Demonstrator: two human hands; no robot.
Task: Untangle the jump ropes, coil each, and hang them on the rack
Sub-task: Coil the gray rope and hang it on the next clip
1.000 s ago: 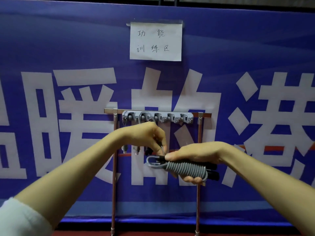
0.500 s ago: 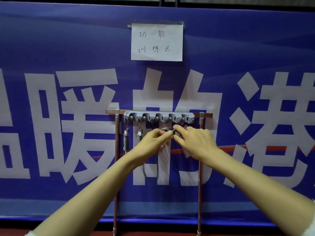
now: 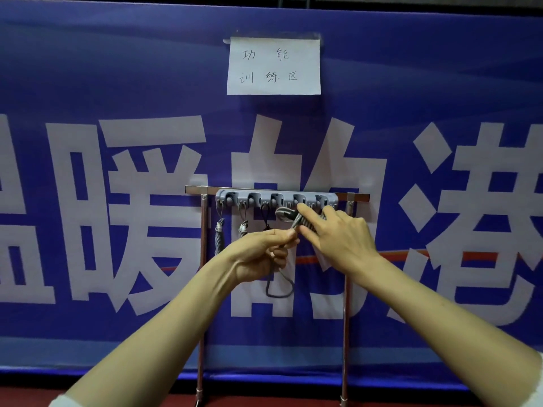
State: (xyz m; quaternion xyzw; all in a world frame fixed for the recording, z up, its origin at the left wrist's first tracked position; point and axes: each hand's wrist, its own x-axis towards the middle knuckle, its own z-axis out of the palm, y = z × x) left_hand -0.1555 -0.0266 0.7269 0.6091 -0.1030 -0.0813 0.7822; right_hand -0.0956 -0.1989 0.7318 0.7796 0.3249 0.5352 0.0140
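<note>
Rope coil (image 3: 294, 221) sits just under the rack (image 3: 276, 198) hooks, left hand (image 3: 261, 257) pinching its tail, right hand (image 3: 338, 239) over it (grip hidden, can't tell), so letting go before the loop (image 3: 282, 212) catches probably drops it.

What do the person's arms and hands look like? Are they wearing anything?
Both forearms are bare. The left hand and right hand wear no gloves, and no ring, watch or bracelet shows. A white sleeve cuff peeks in at the bottom corner on the left arm. A thin white sleeve edge shows at the picture's border on the right arm.
</note>
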